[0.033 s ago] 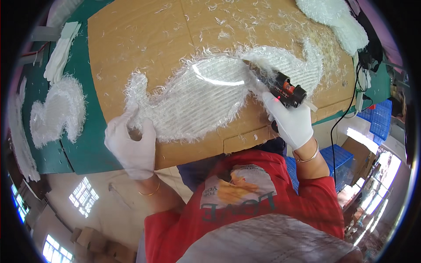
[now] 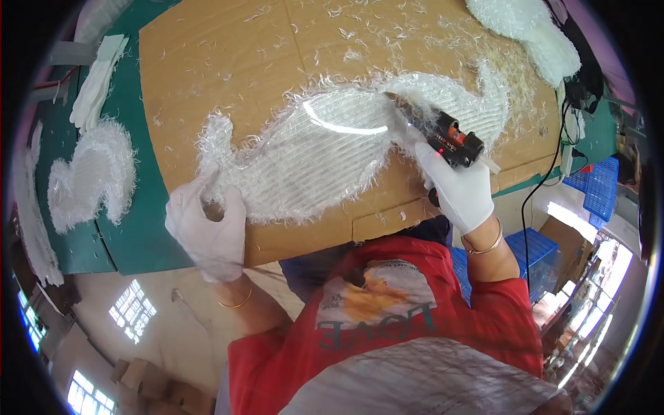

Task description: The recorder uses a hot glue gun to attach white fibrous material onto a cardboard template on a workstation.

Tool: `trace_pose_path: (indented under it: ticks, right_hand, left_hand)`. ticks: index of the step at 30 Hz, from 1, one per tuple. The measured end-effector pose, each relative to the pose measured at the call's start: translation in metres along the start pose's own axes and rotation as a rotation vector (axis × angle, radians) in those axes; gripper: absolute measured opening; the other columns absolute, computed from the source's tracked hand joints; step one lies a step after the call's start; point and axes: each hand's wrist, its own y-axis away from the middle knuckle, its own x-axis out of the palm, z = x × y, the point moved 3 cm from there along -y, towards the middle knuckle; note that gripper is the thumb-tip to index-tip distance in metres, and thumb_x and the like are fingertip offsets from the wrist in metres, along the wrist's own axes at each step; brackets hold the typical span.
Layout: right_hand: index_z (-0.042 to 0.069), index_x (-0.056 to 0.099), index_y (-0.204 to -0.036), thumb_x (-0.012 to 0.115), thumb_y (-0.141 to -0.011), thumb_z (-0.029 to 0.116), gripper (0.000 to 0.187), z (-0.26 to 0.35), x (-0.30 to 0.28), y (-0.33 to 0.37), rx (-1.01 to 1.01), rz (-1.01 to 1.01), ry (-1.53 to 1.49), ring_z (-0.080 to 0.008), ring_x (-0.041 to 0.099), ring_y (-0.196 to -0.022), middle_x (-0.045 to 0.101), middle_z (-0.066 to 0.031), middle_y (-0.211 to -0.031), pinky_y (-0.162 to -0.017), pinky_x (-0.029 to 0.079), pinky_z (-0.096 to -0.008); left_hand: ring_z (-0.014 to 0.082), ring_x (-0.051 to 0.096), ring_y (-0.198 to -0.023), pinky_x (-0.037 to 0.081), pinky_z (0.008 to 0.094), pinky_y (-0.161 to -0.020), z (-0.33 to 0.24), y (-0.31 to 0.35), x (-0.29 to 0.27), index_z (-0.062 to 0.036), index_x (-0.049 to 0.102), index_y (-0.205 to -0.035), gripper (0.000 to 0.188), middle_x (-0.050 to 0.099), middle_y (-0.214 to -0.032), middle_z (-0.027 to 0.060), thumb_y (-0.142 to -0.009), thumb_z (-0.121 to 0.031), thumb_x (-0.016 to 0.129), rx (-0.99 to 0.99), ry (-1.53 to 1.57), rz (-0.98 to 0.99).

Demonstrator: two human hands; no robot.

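A large curved piece of white shaggy fabric [image 2: 311, 149] lies ribbed backing up, with loose fibres along its edges. At its lower left end, my gloved left hand [image 2: 205, 225] has thumb and forefinger bent on the edge, with a gap between them. My gloved right hand [image 2: 460, 190] is closed round a black handheld power tool [image 2: 453, 142] with orange parts and a small red light. The tool's front end points up and left, at the narrow part of the fabric near its upper edge. Fluffy fibres partly hide that end.
Under the fabric, a cardboard sheet [image 2: 214, 69] strewn with cut fibres covers part of the green table [image 2: 145, 242]. A smaller shaggy piece [image 2: 93, 173] and white gloves [image 2: 99, 79] lie at left. More shaggy fabric [image 2: 529, 38] sits at upper right. A black cable [image 2: 527, 221] hangs near blue crates [image 2: 536, 252].
The tool and my right hand have shifted very slightly; my left hand and the fabric look the same.
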Motion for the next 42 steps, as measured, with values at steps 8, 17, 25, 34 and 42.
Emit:
trace_pose_path:
  ticks: [8, 17, 25, 34, 42]
  right_hand:
    - [0.001, 0.072, -0.116, 0.072, -0.094, 0.015, 0.026, -0.001, -0.003, -0.004, 0.394, -0.052, -0.298, -0.0047, 0.054, -0.062, 0.065, 0.0037, -0.079, -0.054, 0.041, -0.0229]
    - [-0.006, 0.063, -0.123, 0.069, -0.098, 0.025, 0.040, -0.071, -0.198, -0.002, 0.452, -0.551, 0.459, -0.0133, 0.066, -0.083, 0.069, -0.0092, -0.105, -0.068, 0.050, -0.0277]
    - [0.005, 0.047, -0.150, 0.069, -0.093, 0.025, 0.064, -0.041, -0.195, -0.018, 0.236, -0.341, 1.161, -0.0374, 0.056, -0.131, 0.056, -0.0219, -0.144, -0.107, 0.046, -0.0416]
    - [0.004, 0.049, -0.147, 0.073, -0.089, 0.027, 0.068, -0.037, -0.035, -0.009, -0.359, 0.135, 0.709, -0.0414, 0.038, -0.145, 0.042, -0.0203, -0.156, -0.117, 0.032, -0.0503]
    - [0.008, 0.048, -0.150, 0.075, -0.087, 0.031, 0.072, -0.046, -0.035, -0.007, -0.325, 0.149, 0.712, -0.0385, 0.035, -0.147, 0.040, -0.0168, -0.158, -0.119, 0.030, -0.0507]
  left_hand:
    - [0.0270, 0.064, -0.088, 0.050, 0.0401, -0.082, 0.002, -0.001, 0.000, -0.0090, 0.074, -0.104, 0.032, 0.070, -0.097, 0.0082, -0.073, -0.010, 0.078, 0.007, 0.038, -0.016]
    - [0.0378, 0.059, -0.118, 0.045, 0.0454, -0.100, -0.056, -0.013, -0.034, -0.0043, 0.058, -0.137, 0.063, 0.061, -0.133, 0.0180, -0.078, -0.013, 0.075, 0.275, -0.418, -0.082]
    - [0.0386, 0.047, -0.137, 0.034, 0.0485, -0.116, -0.130, -0.078, 0.026, 0.0003, 0.052, -0.143, 0.074, 0.053, -0.145, 0.0223, -0.079, -0.028, 0.078, 0.619, -0.057, 0.191]
    - [0.0384, 0.049, -0.134, 0.039, 0.0418, -0.114, -0.147, -0.077, 0.079, -0.0030, 0.055, -0.142, 0.082, 0.050, -0.147, 0.0199, -0.075, -0.041, 0.084, 0.512, -0.095, 0.431]
    - [0.0354, 0.063, -0.104, 0.051, 0.0456, -0.091, -0.148, -0.062, 0.079, -0.0057, 0.059, -0.135, 0.065, 0.064, -0.113, 0.0152, -0.081, -0.036, 0.079, 0.419, 0.047, 0.529]
